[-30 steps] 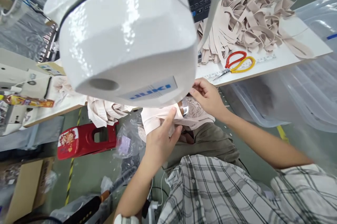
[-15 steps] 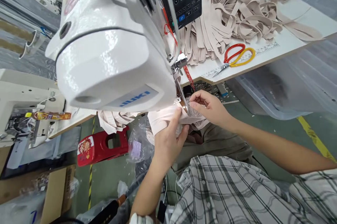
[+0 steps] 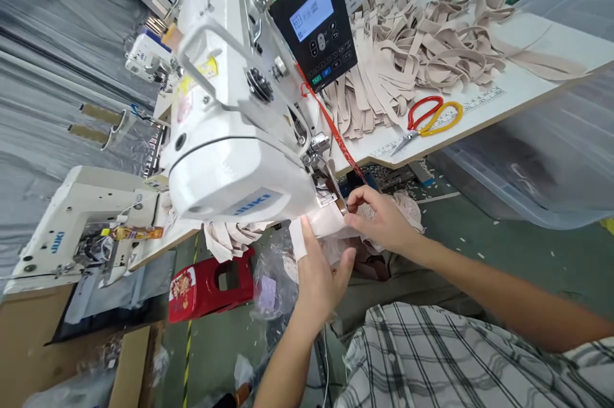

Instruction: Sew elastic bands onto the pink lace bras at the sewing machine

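Observation:
A white sewing machine fills the middle of the view. Under its needle lies a pale pink garment piece with a lace part. My left hand presses on the pink fabric from below, fingers closed against it. My right hand pinches the same fabric right beside the presser foot. A bandage wraps one left finger.
A heap of beige fabric strips covers the white table, with red and yellow scissors near its front edge. A control panel stands behind the machine. A red stool, a second machine and clear plastic bins surround me.
My head has pulled back and up, so the machine looks smaller and its panel shows. Both hands stayed at the needle, shifting slightly on the pink fabric.

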Demonstrator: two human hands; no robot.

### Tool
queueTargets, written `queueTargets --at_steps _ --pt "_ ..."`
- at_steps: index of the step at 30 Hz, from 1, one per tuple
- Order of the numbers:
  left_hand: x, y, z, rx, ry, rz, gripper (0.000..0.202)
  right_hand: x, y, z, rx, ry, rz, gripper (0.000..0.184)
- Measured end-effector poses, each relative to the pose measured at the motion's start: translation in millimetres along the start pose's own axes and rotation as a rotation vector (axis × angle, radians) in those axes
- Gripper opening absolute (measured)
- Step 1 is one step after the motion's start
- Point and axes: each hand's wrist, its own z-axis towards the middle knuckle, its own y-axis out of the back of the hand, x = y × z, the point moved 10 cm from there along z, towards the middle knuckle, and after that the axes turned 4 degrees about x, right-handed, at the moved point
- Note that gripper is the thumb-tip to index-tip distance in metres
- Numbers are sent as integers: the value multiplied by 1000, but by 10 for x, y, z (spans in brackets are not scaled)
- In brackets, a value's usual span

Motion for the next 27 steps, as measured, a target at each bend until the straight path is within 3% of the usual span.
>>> queueTargets --at_steps 4,9,12,14,16,18,22,24,27 --pt "-125 -179 -85 35 -19 32 98 2 -30 -94 15 -37 -41 27" --pt "-711 -499 -487 -56 -326 21 103 -96 25 -406 89 -159 31 22" --pt "-767 -723 -620 164 -277 -211 98 -83 190 -586 93 -176 10 22" --pt "-715 -794 -652 331 -187 -406 82 -65 291 -681 112 -190 -41 24" --pt "-655 -703 -626 353 -138 -493 53 -37 369 -760 135 -202 -94 26" --pt "-594 -483 -557 227 -137 -468 32 17 419 -825 157 -195 -140 28" --pt "-647 -88 -472 -26 -275 -415 29 167 388 -954 245 -143 -177 31" --pt "-810 -40 -466 -8 -436 -428 38 238 343 -1029 298 -114 -204 33" --pt "-1059 -121 -517 165 -653 -434 52 350 286 -1159 358 -52 -274 34"
